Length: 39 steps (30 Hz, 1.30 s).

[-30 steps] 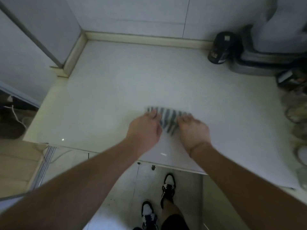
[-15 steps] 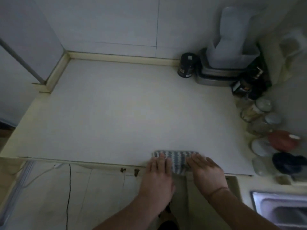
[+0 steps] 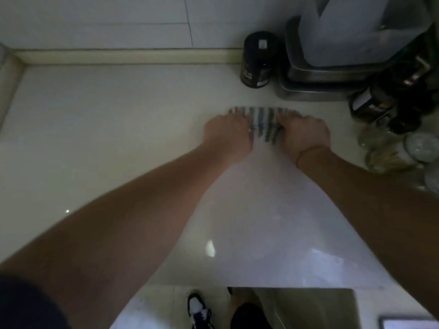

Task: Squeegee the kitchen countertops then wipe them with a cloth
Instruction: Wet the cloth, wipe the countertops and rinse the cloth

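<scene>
Stage: wiping with cloth point(image 3: 263, 123); squeegee nowhere in view, so squeegee pass judged done.
Done: cannot tell how much of counter point(image 3: 107, 138) is wiped; surface glossy, no puddles seen.
Left: probably strip along back wall and ground beside jar point(image 3: 256, 60) and tray point(image 3: 316, 89).
Cloth: striped, flat on counter, right of middle, toward back, near tray but apart from it.
Left hand point(image 3: 229, 134): palm down on cloth's left part, fingers extended, pressing, not curled round it.
Right hand point(image 3: 303, 132): palm down on cloth's right part, fingers extended and pressing; thumb seems tucked at cloth edge, blurred.
Arms: both stretched well forward, near parallel, hands side by side with stripes showing between.
Right edge: glass jars point(image 3: 384, 150) near right forearm; risk of a knock on a sideways sweep.
</scene>
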Motion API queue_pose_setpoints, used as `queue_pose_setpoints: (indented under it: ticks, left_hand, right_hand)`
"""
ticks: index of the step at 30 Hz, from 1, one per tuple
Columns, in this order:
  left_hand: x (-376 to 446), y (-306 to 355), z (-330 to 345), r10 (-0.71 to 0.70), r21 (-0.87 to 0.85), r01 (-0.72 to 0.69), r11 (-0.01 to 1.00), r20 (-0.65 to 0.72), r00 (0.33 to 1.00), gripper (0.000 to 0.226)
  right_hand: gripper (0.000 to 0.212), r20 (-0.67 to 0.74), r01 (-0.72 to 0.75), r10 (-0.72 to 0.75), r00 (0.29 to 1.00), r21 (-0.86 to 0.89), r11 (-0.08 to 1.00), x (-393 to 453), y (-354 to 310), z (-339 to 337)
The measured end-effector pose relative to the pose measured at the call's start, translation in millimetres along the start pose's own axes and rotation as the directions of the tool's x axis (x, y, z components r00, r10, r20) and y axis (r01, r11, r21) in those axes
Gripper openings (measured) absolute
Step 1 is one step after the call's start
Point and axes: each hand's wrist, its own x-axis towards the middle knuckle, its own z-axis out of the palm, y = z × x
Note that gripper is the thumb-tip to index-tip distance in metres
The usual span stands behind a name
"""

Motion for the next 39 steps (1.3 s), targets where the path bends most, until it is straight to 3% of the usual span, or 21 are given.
queue_pose_setpoints:
  ticks: [5,12,17,23,27,32,34,36,39]
  left_hand:
    - [38,-4,5,0.005,0.068,-0.002,0.998,-0.042,0.999,0.054]
    - [14,6,5,-0.016,-0.026,0.017,1.000,0.032,0.999,0.056]
    - [-80,44,23,0.093,-0.028,-0.092,0.995,0.037,0.995,0.058]
    - [-205,83,47,0.208,-0.063,-0.203,0.977,0.087,0.974,0.062]
    - [-252,105,55,0.208,-0.055,-0.201,0.978,0.190,0.959,0.073]
    - [-248,146,55,0.290,-0.115,-0.271,0.956,0.214,0.933,0.070]
    - [-243,161,56,0.252,-0.076,-0.241,0.968,0.224,0.942,0.069]
    - [-236,169,58,0.245,-0.097,-0.227,0.969,0.271,0.931,0.070]
    - [-204,164,37,0.196,-0.139,-0.173,0.975,0.168,0.966,0.086]
  right_hand:
    - [0.033,-0.063,-0.003,0.001,0.998,-0.037,0.999,35,11,10]
    - [0.036,-0.016,0.003,-0.004,1.000,-0.051,0.999,13,11,7]
    - [0.027,0.074,-0.014,0.018,0.997,-0.054,0.998,-88,15,2]
    - [0.018,0.004,-0.033,0.033,0.999,0.059,0.998,-232,5,4]
    - [0.038,0.010,0.063,-0.063,0.998,0.053,0.997,-281,10,11]
    - [0.021,0.119,-0.098,0.102,0.988,-0.033,0.995,-297,43,-1]
    - [0.024,0.226,-0.210,0.215,0.950,-0.044,0.977,-290,39,1]
    - [0.022,0.221,-0.250,0.261,0.940,-0.079,0.965,-280,37,6]
    - [0.038,0.237,-0.263,0.260,0.936,-0.020,0.965,-247,42,-2]
